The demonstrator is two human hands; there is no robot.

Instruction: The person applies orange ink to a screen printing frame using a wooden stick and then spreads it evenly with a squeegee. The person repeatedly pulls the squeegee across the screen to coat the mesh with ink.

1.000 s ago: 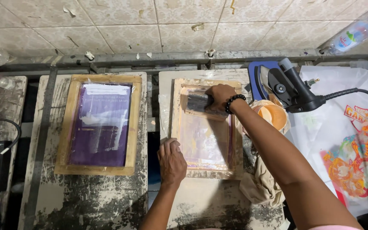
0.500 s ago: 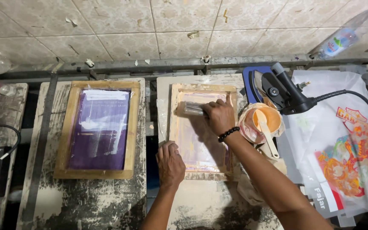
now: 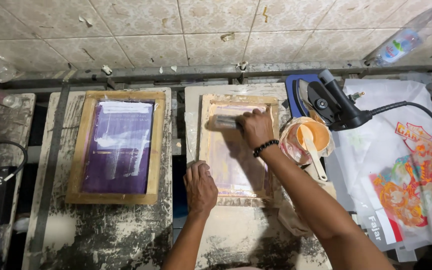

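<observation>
A wooden screen-printing frame (image 3: 206, 150) with a pale pinkish mesh lies on the middle board. My right hand (image 3: 256, 127) grips a squeegee (image 3: 224, 122) lying across the upper part of the mesh; a dark bead bracelet is on that wrist. Pressed flat on the frame's lower left corner is my left hand (image 3: 200, 186), fingers together, holding it down. To the left, a second wooden frame (image 3: 83, 150) with a purple mesh rests on its own board.
A tub of orange ink (image 3: 316, 136) with a spatula stands right of the frame. Behind it sits a black iron (image 3: 333, 102) with a cord. Printed sheets (image 3: 411, 185) cover the right side. A plastic bottle (image 3: 401, 42) leans against the tiled wall.
My right hand has slid the squeegee across the mesh, first toward me and now back near the far end. My left hand has stayed on the frame's corner.
</observation>
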